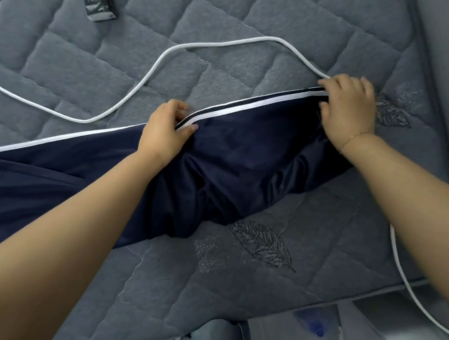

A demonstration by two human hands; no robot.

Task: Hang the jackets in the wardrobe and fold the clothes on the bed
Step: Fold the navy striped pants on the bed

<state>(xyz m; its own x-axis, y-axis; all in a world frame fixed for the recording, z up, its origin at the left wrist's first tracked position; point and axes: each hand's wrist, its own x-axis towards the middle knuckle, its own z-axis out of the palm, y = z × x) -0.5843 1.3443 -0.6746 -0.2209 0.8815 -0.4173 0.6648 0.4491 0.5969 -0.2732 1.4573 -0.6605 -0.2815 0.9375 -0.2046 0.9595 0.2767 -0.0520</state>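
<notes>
- Quilted grey mattress (227,301) carries navy track pants (232,171).
- Left hand (165,132) pinches the pants' white-striped edge mid-length.
- Right hand (346,106) grips that edge's far end.

left hand (165,132) and right hand (346,106) pinching striped edge of navy trousers (248,156), grey quilted bed (116,66)

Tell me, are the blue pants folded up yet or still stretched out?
Still stretched out. The navy pants lie long across the bed, bunched in the middle, while the left hand and right hand pinch the white-striped edge.
</notes>
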